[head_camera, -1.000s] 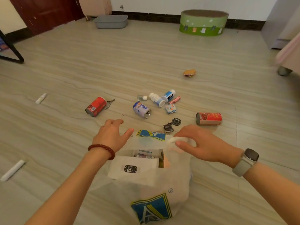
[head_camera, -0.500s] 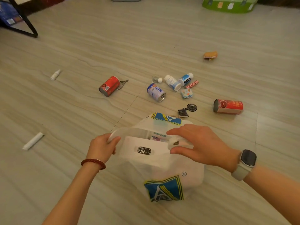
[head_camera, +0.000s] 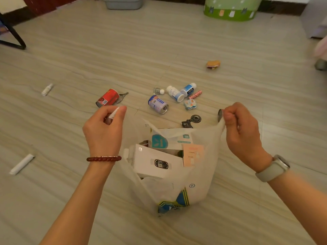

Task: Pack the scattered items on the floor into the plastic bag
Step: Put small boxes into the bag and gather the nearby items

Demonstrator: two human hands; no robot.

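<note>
Holding the translucent white plastic bag (head_camera: 198,174) upright on the floor, our left hand (head_camera: 104,131) and right hand (head_camera: 242,135) each clenched round a handle, we judge the protruding white cardboard box (head_camera: 155,161) may tear it.

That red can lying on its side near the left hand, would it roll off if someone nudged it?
Probably. The red can is a cylinder lying on its side on smooth floor, so a sideways nudge would likely roll it. The metal clippers beside its far end might stop it that way. It looks rigid, so a firm grip should be safe.
</note>
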